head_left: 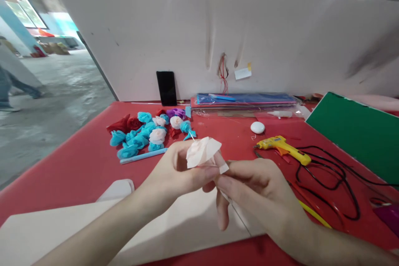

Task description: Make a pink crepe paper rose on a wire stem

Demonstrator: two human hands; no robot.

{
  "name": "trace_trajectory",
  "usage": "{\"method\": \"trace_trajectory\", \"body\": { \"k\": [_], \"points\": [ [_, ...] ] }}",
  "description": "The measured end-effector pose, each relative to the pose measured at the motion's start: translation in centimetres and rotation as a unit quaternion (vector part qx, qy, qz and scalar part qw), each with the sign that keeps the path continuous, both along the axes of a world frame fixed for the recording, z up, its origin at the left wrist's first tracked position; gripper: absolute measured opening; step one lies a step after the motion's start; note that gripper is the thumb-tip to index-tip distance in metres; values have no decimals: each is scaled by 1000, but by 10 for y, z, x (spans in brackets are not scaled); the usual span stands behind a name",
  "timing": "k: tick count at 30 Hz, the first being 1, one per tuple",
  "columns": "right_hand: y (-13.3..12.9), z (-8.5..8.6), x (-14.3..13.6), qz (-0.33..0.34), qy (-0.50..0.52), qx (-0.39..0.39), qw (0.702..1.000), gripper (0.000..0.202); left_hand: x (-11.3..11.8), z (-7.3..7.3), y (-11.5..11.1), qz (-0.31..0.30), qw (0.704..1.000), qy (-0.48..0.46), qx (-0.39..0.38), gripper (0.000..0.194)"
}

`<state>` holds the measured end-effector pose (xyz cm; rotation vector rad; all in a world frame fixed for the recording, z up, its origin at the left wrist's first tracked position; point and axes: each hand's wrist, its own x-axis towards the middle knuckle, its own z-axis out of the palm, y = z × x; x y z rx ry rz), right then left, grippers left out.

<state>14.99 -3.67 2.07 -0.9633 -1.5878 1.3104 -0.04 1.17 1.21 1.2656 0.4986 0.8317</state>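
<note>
A pale pink paper flower [204,152] is held up at the middle of the view, above a large pale sheet [174,232]. My left hand [183,174] pinches its base from the left, thumb in front. My right hand [249,187] is closed around the flower's lower end, its fingertips next to my left thumb. A thin dark wire stem [241,219] runs down to the right below my fingers. The fingers partly hide the flower's base.
Blue, red, pink and purple paper flowers [137,139] lie at the left on the red table [71,153]. A yellow glue gun [285,149] with black cable, a white oval object [257,127] and a green board [358,137] are at the right. A phone [166,88] leans against the back panel.
</note>
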Motion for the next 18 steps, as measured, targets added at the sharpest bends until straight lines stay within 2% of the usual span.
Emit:
{"method": "trace_trajectory", "body": {
  "k": [4,10,15,18],
  "points": [
    [0,-1,0,22,30,-36,999,36,1,3,-1,2,1000,6,5,13],
    [-1,-1,-2,16,32,-33,999,38,3,4,-2,7,1000,-10,-2,11],
    [1,-6,-4,41,62,-59,995,40,0,1,3,-41,999,-22,2,12],
    [2,-8,-4,73,117,-100,985,38,-2,-1,6,-80,996,-33,-4,15]
  ]
}}
